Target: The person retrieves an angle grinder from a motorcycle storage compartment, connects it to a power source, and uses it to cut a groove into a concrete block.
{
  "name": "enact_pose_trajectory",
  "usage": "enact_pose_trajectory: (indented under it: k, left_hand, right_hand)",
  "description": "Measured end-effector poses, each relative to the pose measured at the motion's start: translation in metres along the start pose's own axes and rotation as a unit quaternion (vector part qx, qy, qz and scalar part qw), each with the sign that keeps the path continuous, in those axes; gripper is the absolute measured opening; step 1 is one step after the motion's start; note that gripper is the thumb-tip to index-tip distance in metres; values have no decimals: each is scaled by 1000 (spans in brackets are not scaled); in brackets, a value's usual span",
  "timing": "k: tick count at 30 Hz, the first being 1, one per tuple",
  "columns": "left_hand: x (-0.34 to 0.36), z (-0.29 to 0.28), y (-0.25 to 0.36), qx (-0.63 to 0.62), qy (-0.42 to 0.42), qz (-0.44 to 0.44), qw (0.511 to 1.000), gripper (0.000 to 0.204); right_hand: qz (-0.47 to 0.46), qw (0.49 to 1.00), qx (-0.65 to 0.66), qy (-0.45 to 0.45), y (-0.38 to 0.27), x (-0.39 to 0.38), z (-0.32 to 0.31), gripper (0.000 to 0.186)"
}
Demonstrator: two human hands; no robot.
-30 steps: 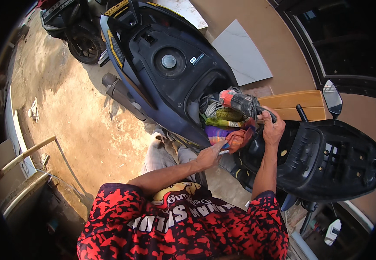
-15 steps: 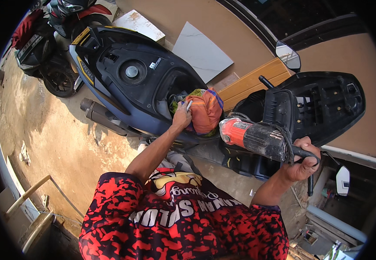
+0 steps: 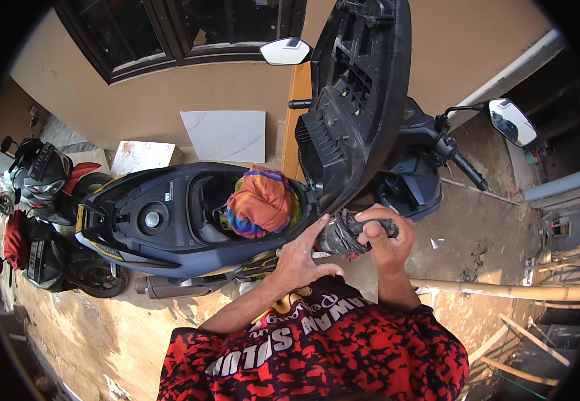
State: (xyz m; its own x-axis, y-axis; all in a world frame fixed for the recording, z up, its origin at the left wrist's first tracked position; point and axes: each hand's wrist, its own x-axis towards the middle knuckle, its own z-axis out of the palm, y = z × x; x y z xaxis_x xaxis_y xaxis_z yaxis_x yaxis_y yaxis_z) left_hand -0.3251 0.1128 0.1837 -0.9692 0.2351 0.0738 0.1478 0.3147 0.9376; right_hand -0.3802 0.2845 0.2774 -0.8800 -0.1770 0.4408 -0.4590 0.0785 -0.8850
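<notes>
Power tool (image 3: 342,235) drawn closer, stained floor (image 3: 460,230), tan wall (image 3: 230,87)

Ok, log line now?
Right hand: gripping corded power tool; left hand: open, at tool; orange cloth bundle: in scooter's underseat compartment; seat: raised

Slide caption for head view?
Right hand grips a cord-wrapped tool, left hand alongside, beside a scooter with raised seat.
</notes>
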Motion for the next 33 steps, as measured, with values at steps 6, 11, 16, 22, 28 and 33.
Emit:
enact_pose_trajectory:
  k: [6,11,16,22,28,33]
  left_hand:
    - [-8,-1,-10,15,148,-31,988,90]
    - [-60,-26,-27,-214,261,-123,933,71]
    - [-141,-63,-33,-164,494,-125,845,79]
    - [-237,-93,-52,-93,606,-121,780,74]
    - [-283,-124,-37,-157,679,-103,710,69]
    - [-345,-143,-61,-163,675,-93,714,73]
  right_hand:
    - [-84,988,-32,-126,-10,15,25,35]
    - [-211,977,13,15,4,70,2,55]
    - [-191,955,-187,126,67,150,-44,84]
    - [-142,951,-263,73,75,161,-13,97]
    - [-192,940,-282,-11,44,124,113,96]
    - [-275,901,-315,-115,46,82,259,103]
